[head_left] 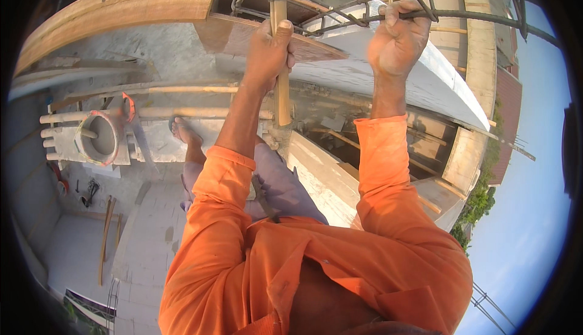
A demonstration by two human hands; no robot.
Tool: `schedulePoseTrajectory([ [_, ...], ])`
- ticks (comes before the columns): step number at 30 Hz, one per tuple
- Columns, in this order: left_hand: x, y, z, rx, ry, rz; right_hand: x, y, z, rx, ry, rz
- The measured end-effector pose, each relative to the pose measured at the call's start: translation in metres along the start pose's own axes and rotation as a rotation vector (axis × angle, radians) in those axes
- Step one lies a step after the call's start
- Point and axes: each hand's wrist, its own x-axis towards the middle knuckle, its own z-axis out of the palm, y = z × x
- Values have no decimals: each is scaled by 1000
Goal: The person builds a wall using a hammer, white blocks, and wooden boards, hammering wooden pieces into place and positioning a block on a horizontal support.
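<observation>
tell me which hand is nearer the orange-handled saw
Left. The left hand, gripping a wooden handle, is up and to the right of the saw in the picture; the right hand, at the steel bars, is much farther right.

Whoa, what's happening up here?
A person in an orange shirt is working with bare hands at a construction site. The left hand grips a hammer by its wooden handle, head pointing away from the body. The right hand is up at a steel rebar cage, fingers curled; whether they hold the bar or something thin beside it is hard to tell. Off to the left, a round bucket sits by some wooden poles.
</observation>
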Motion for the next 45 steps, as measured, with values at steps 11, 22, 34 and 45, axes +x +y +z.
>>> schedulePoseTrajectory([
  [11,-27,8,-7,196,-57,-100,3,5,-9,10,-56,-22],
  [22,-25,-4,5,31,45,-72,2,9,-14,-17,-51,-16],
  [34,-29,0,4,72,-21,-144,-1,10,-16,5,0,-3],
  [45,-33,-4,15,-92,80,-114,1,13,-14,74,-39,17],
])
